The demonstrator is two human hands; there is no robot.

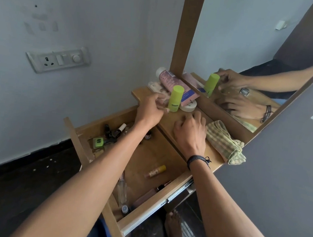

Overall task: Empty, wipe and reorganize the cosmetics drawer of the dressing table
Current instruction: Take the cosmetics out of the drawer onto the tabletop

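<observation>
1. Cosmetics drawer [153, 153]: pulled open at 6 o'clock of the dressing-table top [170, 116].
2. Inside the drawer: green nail-polish bottle [98, 143] at 9 o'clock, dark polish bottles [111, 131] just beside it, yellow-capped tube [155, 171] mid-floor, clear bottle [123, 191] at 6 o'clock.
3. On the top: lime-green bottle [175, 98] upright, pink tube [172, 85] lying at its 12 o'clock, white round tin [188, 105] at its 3 o'clock.
4. Left hand [150, 110]: fingers curled at the bottle's 8 o'clock; whether it grips anything cannot be told.
5. Right hand [190, 131]: fingers loosely bent, tips on the top, holding nothing; checked cloth [225, 143] at its 3 o'clock.
</observation>
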